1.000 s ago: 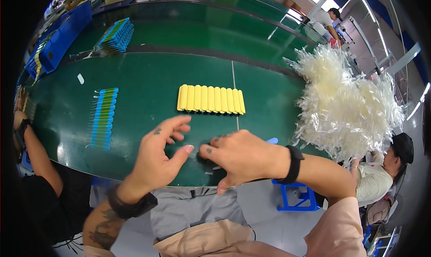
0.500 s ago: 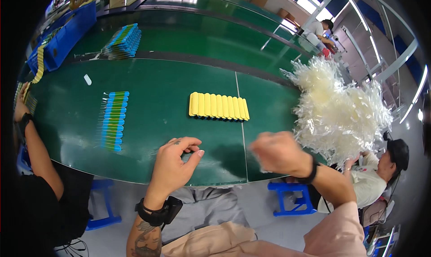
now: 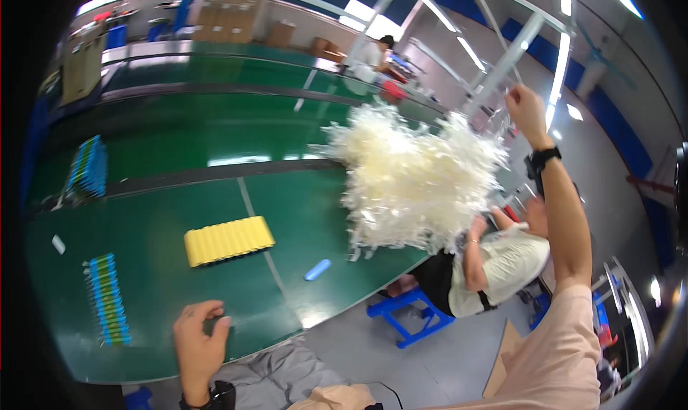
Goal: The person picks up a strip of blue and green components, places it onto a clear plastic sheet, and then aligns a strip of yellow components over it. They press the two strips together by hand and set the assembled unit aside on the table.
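Observation:
My left hand (image 3: 201, 342) hovers by the table's near edge, fingers curled and thumb apart, with nothing between them. Ahead of it lies a block of yellow rounded strips (image 3: 229, 241) in a row, with a dark underside. Raised high at the right, beyond the big pile, my right hand (image 3: 527, 112) has its fingers closed; whatever they may pinch is too small or blurred to name. A blue oblong piece (image 3: 317, 269) lies alone on the green table (image 3: 287, 195). To the left is a row of blue-and-green pieces (image 3: 109, 299) with thin wire-like ends.
A large heap of whitish translucent film strips (image 3: 423, 180) covers the table's right part. Beside it a co-worker (image 3: 494, 267) sits near a blue stool (image 3: 408, 317). A stack of blue-and-green pieces (image 3: 89, 166) and a small white piece (image 3: 58, 244) are at the left.
My view has swung right, shifting the table's things leftward. My right hand has risen from the table's near edge to high at the right. The blue oblong piece now shows.

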Motion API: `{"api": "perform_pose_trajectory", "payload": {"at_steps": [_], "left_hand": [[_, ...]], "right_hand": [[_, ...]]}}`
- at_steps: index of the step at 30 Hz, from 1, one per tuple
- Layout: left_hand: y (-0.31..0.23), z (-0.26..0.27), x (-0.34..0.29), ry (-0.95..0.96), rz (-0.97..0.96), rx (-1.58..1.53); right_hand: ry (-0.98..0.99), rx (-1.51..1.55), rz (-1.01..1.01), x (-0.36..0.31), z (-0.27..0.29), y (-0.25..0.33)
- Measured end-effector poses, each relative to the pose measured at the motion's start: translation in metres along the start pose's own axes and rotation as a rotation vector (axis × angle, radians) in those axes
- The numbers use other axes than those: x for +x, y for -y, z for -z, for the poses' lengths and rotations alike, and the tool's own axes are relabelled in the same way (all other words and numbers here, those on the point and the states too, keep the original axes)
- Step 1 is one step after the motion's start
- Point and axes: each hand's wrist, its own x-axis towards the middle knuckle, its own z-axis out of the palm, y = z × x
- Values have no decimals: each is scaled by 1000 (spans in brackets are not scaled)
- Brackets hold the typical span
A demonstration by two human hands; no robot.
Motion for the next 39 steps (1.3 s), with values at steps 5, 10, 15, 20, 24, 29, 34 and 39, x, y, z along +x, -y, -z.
{"api": "perform_pose_trajectory", "payload": {"at_steps": [5, 10, 15, 20, 24, 29, 34, 39], "left_hand": [[-9, -1, 7, 83, -83, -30], [-5, 1, -6, 20, -115, -10], [0, 29, -20, -245, -283, 121], [17, 110, -38, -291, -165, 665], [18, 115, -65, -75, -31, 953], [23, 93, -103, -120, -343, 1049], [-5, 28, -110, -169, -501, 615], [-31, -18, -136, -97, -470, 451]], "right_hand": [[331, 11, 10, -133, -133, 83], [939, 246, -268, -65, -112, 79], [534, 948, -165, -60, -153, 39], [83, 335, 324, -116, 1, 155], [799, 1045, 471, -202, -2, 279], [1846, 1434, 245, -346, -11, 392], [1327, 2396, -463, -396, 19, 459], [1275, 2230, -841, -406, 25, 447]]}}
